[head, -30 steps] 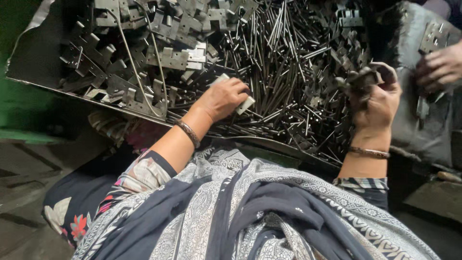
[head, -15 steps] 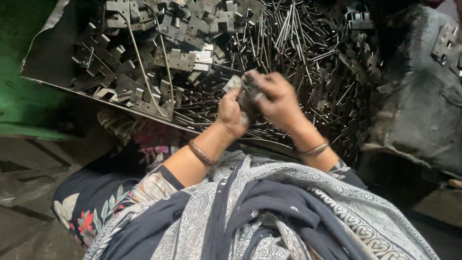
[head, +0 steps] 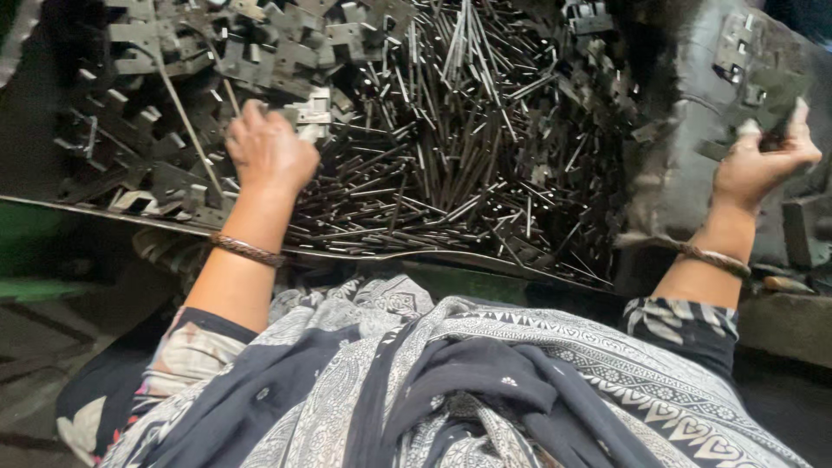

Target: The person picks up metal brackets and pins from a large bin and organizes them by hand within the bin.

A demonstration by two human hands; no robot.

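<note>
Left hand point(head: 270, 154) fingers buried among metal plates point(head: 173, 52) (closure unclear); right hand point(head: 763, 165) clamped on plate point(head: 774, 91).

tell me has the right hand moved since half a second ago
Yes. The right hand has swung right, off the pile of metal pins, out to the grey sack.

The left hand point(head: 270, 154) rests palm down on a heap of notched flat metal plates point(head: 173, 78), its fingers point(head: 251, 113) curled into the pieces. Just beside it, a dense pile of thin metal pins point(head: 459, 156) fills the middle of the tray point(head: 104, 212). Well apart, at the far side, the right hand point(head: 758, 165) is raised and grips a dark metal piece point(head: 771, 95) over a grey sack point(head: 685, 173). Each wrist wears a bangle point(head: 247, 250). A patterned grey-and-navy shawl point(head: 468, 381) covers the lap below.
</note>
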